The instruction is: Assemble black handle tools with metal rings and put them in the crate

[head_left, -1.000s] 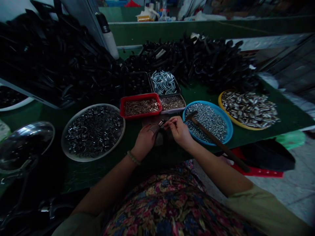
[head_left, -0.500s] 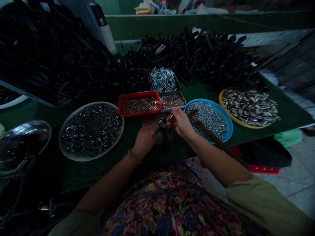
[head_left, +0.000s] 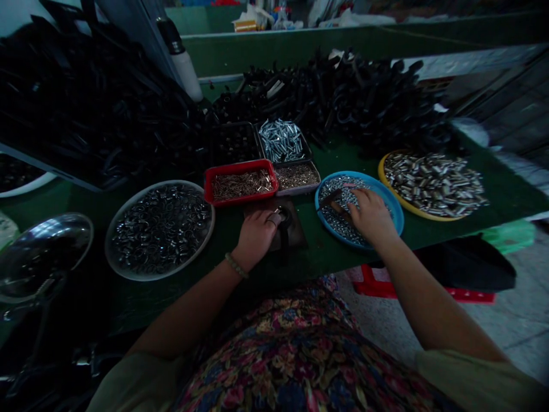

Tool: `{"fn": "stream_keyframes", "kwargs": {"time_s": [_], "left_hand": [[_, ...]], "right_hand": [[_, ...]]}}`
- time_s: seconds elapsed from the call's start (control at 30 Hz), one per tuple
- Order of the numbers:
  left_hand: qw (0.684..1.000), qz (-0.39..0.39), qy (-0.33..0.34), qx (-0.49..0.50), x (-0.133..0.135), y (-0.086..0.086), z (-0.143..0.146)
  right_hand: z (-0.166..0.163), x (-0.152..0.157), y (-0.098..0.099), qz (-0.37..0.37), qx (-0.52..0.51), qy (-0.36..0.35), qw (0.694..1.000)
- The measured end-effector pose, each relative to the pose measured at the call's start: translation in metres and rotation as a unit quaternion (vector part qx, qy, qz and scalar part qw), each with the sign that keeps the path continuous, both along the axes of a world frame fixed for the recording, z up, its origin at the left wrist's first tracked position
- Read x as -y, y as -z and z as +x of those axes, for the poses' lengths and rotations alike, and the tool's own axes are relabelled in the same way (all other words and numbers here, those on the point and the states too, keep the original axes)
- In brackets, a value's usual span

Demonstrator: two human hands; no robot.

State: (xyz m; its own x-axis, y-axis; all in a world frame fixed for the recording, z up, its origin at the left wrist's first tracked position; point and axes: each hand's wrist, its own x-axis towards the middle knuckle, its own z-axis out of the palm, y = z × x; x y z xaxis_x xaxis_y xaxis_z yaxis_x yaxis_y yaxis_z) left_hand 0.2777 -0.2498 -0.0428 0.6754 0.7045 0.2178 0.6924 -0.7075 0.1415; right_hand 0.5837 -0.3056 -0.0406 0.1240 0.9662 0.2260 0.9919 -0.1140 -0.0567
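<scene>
My left hand (head_left: 256,236) is closed, its fingertips pinching a small black part (head_left: 285,222) with a shiny metal piece by the thumb; its exact kind is unclear. That part rests over a dark metal plate (head_left: 299,232) on the bench. My right hand (head_left: 372,216) is at the blue basin (head_left: 400,220) of small silvery metal pieces, with its fingers curled around the wooden handle of a hammer (head_left: 342,212). The hammer's head lies over the basin's left side. My hand and forearm hide most of the handle.
Around the plate stand a red tray (head_left: 207,186) of thin pins, a tray of screws (head_left: 281,140), a pale basin of metal rings (head_left: 112,252) and a yellow basin of metal cylinders (head_left: 422,209). Heaped black parts (head_left: 343,103) line the back. A glass bowl (head_left: 88,240) sits left.
My right hand has left the small part by my left hand and moved right onto the hammer in the blue basin. My left hand keeps the part, now lower over the plate.
</scene>
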Motion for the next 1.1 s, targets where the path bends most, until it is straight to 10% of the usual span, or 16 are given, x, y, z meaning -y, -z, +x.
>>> {"fn": "stream_keyframes", "kwargs": {"time_s": [0.73,1.1], "left_hand": [[0.995,0.015,0.038,-0.096,0.003,-0.009,0.006],[0.995,-0.091,-0.017,0.038,-0.01,0.0,0.003]], "right_hand": [[-0.026,0.028,-0.008,-0.128,0.014,0.046,0.991],[-0.022,0.03,0.001,-0.103,-0.004,0.028,0.994]]}}
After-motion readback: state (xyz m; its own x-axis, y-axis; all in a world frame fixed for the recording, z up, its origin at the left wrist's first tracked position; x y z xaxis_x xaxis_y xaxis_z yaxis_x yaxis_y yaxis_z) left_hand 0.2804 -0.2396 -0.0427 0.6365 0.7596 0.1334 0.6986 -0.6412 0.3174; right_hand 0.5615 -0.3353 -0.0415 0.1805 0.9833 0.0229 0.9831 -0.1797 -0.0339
